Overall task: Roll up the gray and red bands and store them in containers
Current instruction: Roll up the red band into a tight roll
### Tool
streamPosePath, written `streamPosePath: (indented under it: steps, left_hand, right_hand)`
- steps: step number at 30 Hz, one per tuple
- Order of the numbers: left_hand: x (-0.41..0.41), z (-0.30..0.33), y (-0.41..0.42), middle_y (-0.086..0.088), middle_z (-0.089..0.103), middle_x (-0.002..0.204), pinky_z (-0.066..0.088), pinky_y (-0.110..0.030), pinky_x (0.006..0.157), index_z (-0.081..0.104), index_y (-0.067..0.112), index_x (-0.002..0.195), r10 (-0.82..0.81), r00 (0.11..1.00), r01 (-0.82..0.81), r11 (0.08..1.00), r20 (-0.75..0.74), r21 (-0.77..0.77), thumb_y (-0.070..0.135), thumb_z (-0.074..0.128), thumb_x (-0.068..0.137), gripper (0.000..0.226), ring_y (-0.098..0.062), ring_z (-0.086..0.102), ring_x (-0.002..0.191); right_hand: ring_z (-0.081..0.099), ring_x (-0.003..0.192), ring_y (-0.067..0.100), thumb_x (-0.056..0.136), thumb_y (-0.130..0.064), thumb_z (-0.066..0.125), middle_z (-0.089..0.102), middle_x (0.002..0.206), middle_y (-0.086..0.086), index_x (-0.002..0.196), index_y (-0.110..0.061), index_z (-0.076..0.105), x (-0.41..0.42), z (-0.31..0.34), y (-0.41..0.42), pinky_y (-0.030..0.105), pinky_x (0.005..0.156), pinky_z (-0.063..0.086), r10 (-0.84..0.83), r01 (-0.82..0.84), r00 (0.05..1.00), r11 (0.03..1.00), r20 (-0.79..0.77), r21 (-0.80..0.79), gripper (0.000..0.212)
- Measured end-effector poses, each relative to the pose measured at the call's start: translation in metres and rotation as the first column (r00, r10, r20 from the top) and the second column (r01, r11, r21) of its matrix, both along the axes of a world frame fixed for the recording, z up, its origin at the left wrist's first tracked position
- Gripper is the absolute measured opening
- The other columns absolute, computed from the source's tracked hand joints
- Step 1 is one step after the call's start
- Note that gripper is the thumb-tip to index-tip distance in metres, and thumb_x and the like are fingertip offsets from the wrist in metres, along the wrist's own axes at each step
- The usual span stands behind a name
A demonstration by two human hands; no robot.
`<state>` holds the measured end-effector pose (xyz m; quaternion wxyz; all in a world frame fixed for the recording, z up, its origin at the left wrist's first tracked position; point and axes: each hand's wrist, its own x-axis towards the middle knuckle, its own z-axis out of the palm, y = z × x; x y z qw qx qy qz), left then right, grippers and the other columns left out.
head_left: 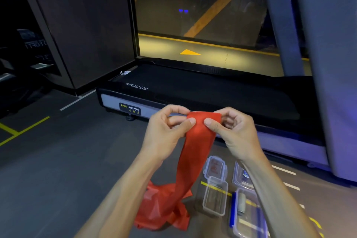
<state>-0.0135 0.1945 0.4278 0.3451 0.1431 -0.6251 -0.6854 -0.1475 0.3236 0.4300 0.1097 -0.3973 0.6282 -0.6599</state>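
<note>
Red band point(195, 152) held up by its top edge, the rest hanging down in a long strip and ending in a loose crumpled heap on the floor point(58, 179) between the person's forearms. Left hand point(170, 127) pinches the upper left corner of the band between thumb and curled fingers; right hand point(229, 129) pinches the upper right corner in the same way, the two thumbs close together on the near face of the fabric. No turn of the roll appears to be formed yet, so the step in hand is judged to be the start of rolling the red band.

To do this well, the top edge should probably be pulled flat and square between the two hands before the first fold, then turned over tightly and evenly, with both hands advancing together so the roll does not cone to one side. The heap below looks twisted; it may need shaking out as the strip feeds upward.

Just right of the heap, an open clear container point(215, 196) lies on the floor with its lid point(215, 168) beside it at the far end. Further right, a second container point(248, 212) with a blue clip holds a small gray roll point(241, 204), apparently the gray band already stored; another lid point(241, 177) lies beyond it. A treadmill point(193, 91) stands behind.
</note>
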Motion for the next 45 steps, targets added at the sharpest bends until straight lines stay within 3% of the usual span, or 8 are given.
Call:
streamPosePath:
  steps: [7,12,20,27,34,38,42,45]
  left_hand:
    - [-0.001,-0.004,-0.002,-0.009,0.079,0.09,0.055,-0.025,0.074,0.06,0.016,0.127,-0.012,0.999,0.015,0.998,0.042,-0.057,0.007,0.072,0.092,0.038,-0.018,0.074,0.083]
    - [-0.005,-0.008,-0.002,-0.005,0.079,0.088,0.054,-0.025,0.074,0.071,0.015,0.107,-0.014,0.998,0.02,0.997,0.069,-0.077,0.004,0.067,0.095,0.016,-0.013,0.073,0.082]
    - [-0.011,-0.014,0.001,0.004,0.079,0.096,0.054,-0.026,0.079,0.075,0.024,0.104,0.058,0.992,-0.032,0.976,0.115,-0.216,0.012,0.063,0.099,0.018,-0.011,0.075,0.092]
    - [-0.011,-0.016,-0.002,0.003,0.079,0.083,0.059,-0.033,0.075,0.076,0.026,0.086,0.204,0.974,-0.188,0.97,0.094,-0.156,0.015,0.073,0.092,0.013,-0.012,0.074,0.081]
    - [-0.011,-0.019,-0.004,0.008,0.079,0.086,0.061,-0.047,0.083,0.079,0.025,0.094,0.241,0.964,-0.201,0.937,0.112,-0.284,0.023,0.069,0.096,0.011,-0.015,0.075,0.084]
    - [-0.009,-0.016,-0.001,0.013,0.078,0.089,0.059,-0.042,0.087,0.079,0.022,0.097,0.24,0.963,-0.176,0.904,0.122,-0.389,0.02,0.068,0.097,0.012,-0.005,0.074,0.089]
    - [-0.01,-0.019,-0.002,0.014,0.077,0.087,0.059,-0.042,0.083,0.078,0.024,0.095,0.261,0.957,-0.184,0.883,0.125,-0.432,0.023,0.066,0.098,0.013,-0.007,0.073,0.085]
    - [-0.012,-0.019,-0.004,0.007,0.075,0.081,0.059,-0.05,0.079,0.075,0.022,0.089,0.197,0.97,-0.143,0.938,0.144,-0.317,0.028,0.059,0.1,0.02,-0.015,0.068,0.076]
  right_hand:
    - [0.073,0.082,0.017,0.074,-0.028,0.083,0.077,0.088,0.003,0.091,-0.018,0.075,0.002,0.001,0.001,0.039,0.077,0.06,0.001,-0.001,1.0,1.0,-0.002,0.01,0.021]
    - [0.071,0.077,0.019,0.078,-0.024,0.084,0.076,0.083,0.008,0.087,-0.02,0.077,0.003,-0.001,-0.001,0.045,0.076,0.059,-0.023,0.024,1.0,0.999,-0.018,0.025,0.012]
    - [0.07,0.072,0.03,0.083,-0.016,0.084,0.074,0.075,0.007,0.077,-0.018,0.074,0.006,-0.003,-0.004,0.047,0.072,0.057,-0.063,0.065,0.996,0.997,-0.062,0.038,0.012]
    - [0.066,0.068,0.013,0.083,-0.016,0.084,0.073,0.075,0.008,0.077,-0.015,0.072,0.005,-0.003,-0.005,0.035,0.068,0.055,-0.085,0.085,0.996,0.996,-0.03,0.019,0.014]
    - [0.066,0.069,0.013,0.084,-0.013,0.084,0.074,0.074,0.002,0.079,-0.018,0.074,0.008,-0.002,-0.009,0.032,0.069,0.054,-0.057,0.058,0.997,0.998,-0.052,0.026,0.012]
    - [0.072,0.076,0.023,0.084,-0.014,0.084,0.076,0.078,0.001,0.083,-0.02,0.076,0.011,-0.002,-0.009,0.034,0.071,0.056,-0.051,0.052,0.997,0.999,-0.054,0.018,0.01]
    - [0.071,0.073,0.015,0.084,-0.014,0.083,0.076,0.078,0.001,0.083,-0.019,0.076,0.011,-0.001,-0.01,0.029,0.07,0.056,-0.037,0.038,0.997,0.999,-0.061,0.02,0.009]
    - [0.069,0.072,0.012,0.085,-0.014,0.082,0.075,0.078,0.002,0.083,-0.018,0.076,0.01,-0.003,-0.01,0.028,0.069,0.055,-0.032,0.034,0.997,0.999,-0.066,0.023,0.008]
